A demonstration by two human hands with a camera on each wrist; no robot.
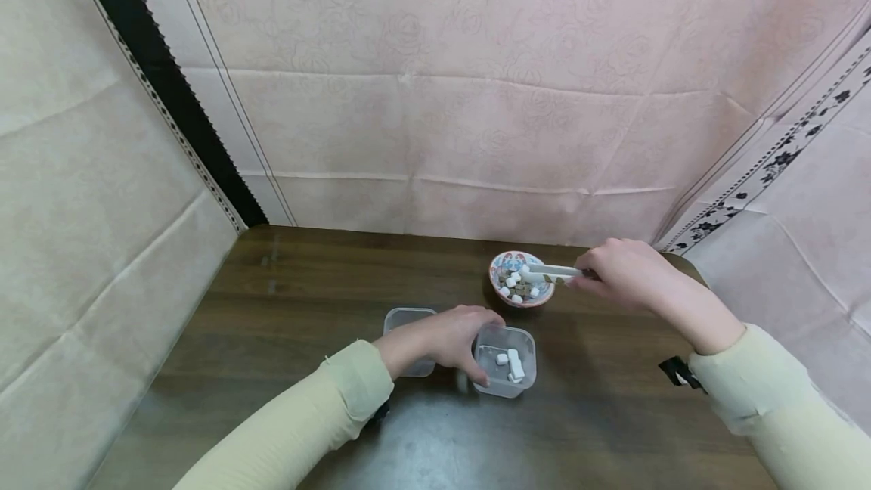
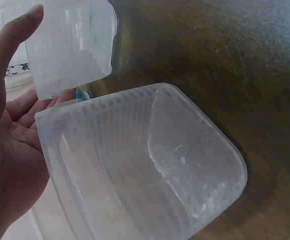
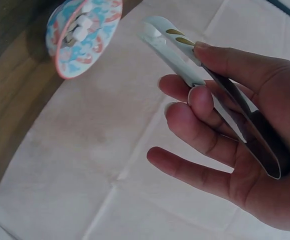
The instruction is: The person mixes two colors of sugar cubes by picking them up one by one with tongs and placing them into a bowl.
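Observation:
My left hand holds the left side of a clear plastic container, thumb at the near side and fingers at the far side. Inside that container lie several small white cubes, grouped toward its right. In my right hand is a pair of tongs, pinched between thumb and fingers. The right wrist view shows a white cube between the tong tips. They are over the patterned bowl, which contains more white cubes and some brownish pieces.
A second clear plastic container stands to the left, partly behind my left wrist; its inside shows in the left wrist view. All of these stand on a dark wooden table. Pale patterned cloth hangs behind the table and at both sides.

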